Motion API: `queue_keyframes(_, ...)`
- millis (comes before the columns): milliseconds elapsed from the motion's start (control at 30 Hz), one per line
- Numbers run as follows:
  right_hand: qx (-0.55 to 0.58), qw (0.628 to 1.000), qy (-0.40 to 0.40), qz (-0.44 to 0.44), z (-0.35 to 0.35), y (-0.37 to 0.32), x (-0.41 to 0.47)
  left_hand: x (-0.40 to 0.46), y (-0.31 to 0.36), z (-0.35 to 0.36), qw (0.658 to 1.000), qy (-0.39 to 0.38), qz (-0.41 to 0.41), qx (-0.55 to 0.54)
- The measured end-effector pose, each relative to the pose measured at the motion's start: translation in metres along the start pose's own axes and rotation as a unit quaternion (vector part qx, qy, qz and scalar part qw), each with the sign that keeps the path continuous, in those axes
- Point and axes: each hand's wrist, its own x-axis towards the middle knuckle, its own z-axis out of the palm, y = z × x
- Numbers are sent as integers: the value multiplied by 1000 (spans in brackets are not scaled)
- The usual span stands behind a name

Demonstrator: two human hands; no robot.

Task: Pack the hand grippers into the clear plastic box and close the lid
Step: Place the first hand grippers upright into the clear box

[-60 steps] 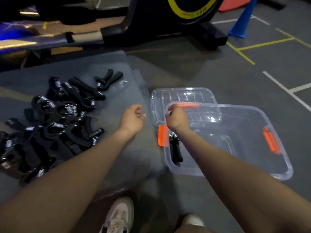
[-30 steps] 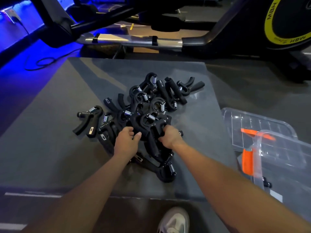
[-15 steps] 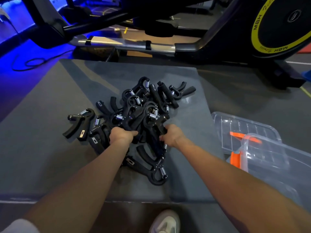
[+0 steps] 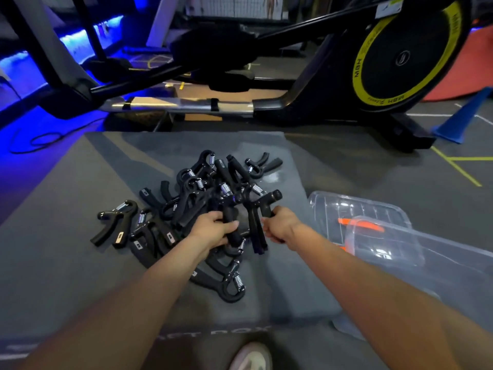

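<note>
While left hand (image 4: 213, 228) grips one gripper (image 4: 231, 222), right hand (image 4: 280, 226) holds another (image 4: 262, 206); pile (image 4: 192, 198) just beyond fingers, box (image 4: 426, 263) right.

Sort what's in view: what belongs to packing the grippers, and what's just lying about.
Job: pile of hand grippers; clear plastic box; its lid; left hand and right hand, each gripping a hand gripper.

Lying about: elliptical trainer; blue cone; grey mat; shoe.
</note>
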Motion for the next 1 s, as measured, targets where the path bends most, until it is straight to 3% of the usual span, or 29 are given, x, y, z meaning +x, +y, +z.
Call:
queue_keyframes(133, 97, 994, -8, 43, -23, 12, -15, -6, 5, 41, 999, -51, 17, 5)
queue_keyframes(300, 98, 994, 24, 47, -51, 28, -17, -5, 1, 74, 993, -63, 49, 92)
queue_keyframes(467, 91, 992, 44, 77, -63, 45, -5, 4, -12, 95, 993, -81, 40, 75)
queue_keyframes(767, 130, 990, 11, 51, -42, 78, 27, 22, -36, 129, 994, -112, 7, 18)
queue_keyframes(1000, 263, 963, -49, 40, -47, 90, 31, 35, -42, 130, 987, -99, 33, 120)
